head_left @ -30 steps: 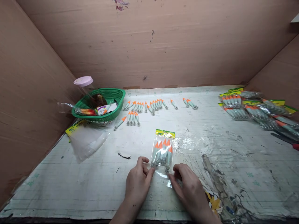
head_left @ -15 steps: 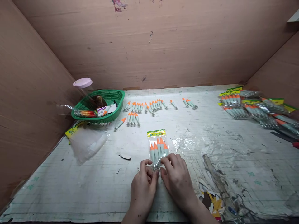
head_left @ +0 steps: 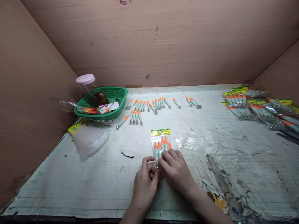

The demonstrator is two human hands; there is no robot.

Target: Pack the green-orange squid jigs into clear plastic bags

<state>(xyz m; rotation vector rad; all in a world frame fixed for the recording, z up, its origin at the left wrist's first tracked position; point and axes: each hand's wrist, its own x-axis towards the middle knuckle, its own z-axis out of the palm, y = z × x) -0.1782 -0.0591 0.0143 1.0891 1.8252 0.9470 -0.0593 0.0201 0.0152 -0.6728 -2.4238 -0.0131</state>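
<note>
In front of me a clear plastic bag (head_left: pixel 160 133) with a yellow-green printed header lies flat on the table. Inside it several pale green squid lures (head_left: pixel 163 146) with orange tips stand side by side, their hooks toward me. My left hand (head_left: pixel 146 179) is closed at the bag's lower left corner, thumb and fingers pinching its edge. With bent fingers my right hand (head_left: pixel 176 169) presses on the lower right of the bag, over the lures, and hides part of them.
Loose squid lures (head_left: pixel 140 105) lie in rows at the back. A green basket (head_left: pixel 120 91) holds a lidded jar and packets. Flat unfilled bags (head_left: pixel 91 138) lie left of me. Filled lure packs (head_left: pixel 240 110) are piled at the right. Paper scraps (head_left: pixel 218 200) lie near the front.
My right hand has moved up over the lures, its fingers now lying across the bag. The left hand stays at the lower left corner. The whole view has shifted slightly.
</note>
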